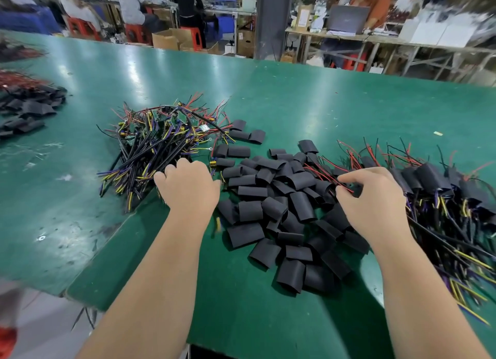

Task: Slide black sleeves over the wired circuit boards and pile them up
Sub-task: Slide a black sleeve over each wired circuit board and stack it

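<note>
Step judged between units: right hand (373, 197) pinches red leads (330, 175) at the sleeved pile (434, 184), left hand (188, 187) curls onto the unsleeved wired boards (158, 144), grip not discernible; next move requires one board and one loose black sleeve (281, 211).

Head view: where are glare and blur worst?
Head view: ceiling-light glare streaks the green table mat; head view: far benches and right-edge sleeved wire pile smear; head view: loose black sleeves, left hand, and right hand pinching red wires are sharp.
</note>
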### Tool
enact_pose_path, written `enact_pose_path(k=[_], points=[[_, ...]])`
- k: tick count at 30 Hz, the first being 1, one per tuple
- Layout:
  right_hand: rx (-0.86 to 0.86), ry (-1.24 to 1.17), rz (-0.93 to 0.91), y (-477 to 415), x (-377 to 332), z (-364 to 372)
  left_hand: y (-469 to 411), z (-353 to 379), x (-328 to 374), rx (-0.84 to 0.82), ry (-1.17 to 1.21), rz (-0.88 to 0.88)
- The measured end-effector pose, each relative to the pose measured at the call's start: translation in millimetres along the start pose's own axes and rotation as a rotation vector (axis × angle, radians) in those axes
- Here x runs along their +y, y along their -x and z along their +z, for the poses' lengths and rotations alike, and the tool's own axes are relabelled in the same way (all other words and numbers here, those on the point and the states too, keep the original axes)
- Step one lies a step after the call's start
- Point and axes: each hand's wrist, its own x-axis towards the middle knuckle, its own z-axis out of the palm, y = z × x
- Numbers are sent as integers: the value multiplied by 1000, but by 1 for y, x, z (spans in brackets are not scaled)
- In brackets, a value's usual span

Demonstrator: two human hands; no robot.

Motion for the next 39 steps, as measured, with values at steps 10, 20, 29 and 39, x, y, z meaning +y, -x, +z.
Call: enact_pose_path(k=[10, 20, 29, 39], points=[[124, -114, -92, 0, -1, 4, 6, -1, -2, 195, 314, -93], [-244, -758, 12, 5, -15, 13, 25, -19, 13, 353, 719, 396], [-291, -1272, 75, 8, -22, 24, 45, -20, 33, 47, 732, 731], [-248, -1227, 188, 9, -26, 26, 54, -24, 38, 137, 862, 769]])
